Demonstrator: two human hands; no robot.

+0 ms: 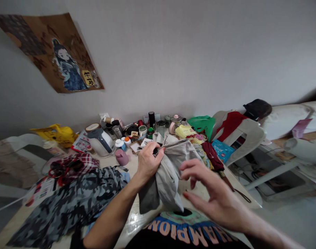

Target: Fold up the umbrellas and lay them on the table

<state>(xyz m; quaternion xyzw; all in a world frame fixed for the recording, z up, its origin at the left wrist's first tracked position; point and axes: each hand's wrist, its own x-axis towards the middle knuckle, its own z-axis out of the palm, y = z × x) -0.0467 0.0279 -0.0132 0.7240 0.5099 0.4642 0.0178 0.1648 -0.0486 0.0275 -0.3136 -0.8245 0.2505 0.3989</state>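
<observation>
A grey garment (169,173), whose exact kind the folds hide, hangs bunched above the table in front of me. My left hand (149,157) is closed around its gathered upper edge, with the thumb pressed on the cloth. My right hand (206,188) is beside the garment on the right, thumb and fingers apart, holding nothing. Its fingertips are close to the cloth; whether they touch it I cannot tell. Left of my left arm, a grey camouflage garment (77,197) lies spread on the table.
Behind the garment stand an electric kettle (101,141), a pink cup (121,157), white bottles (120,144) and a glass teapot (175,121). A red checked cloth (80,166) lies at left. Dark red cloth (212,155) and a blue packet (222,150) lie right. Chairs (248,138) flank the table.
</observation>
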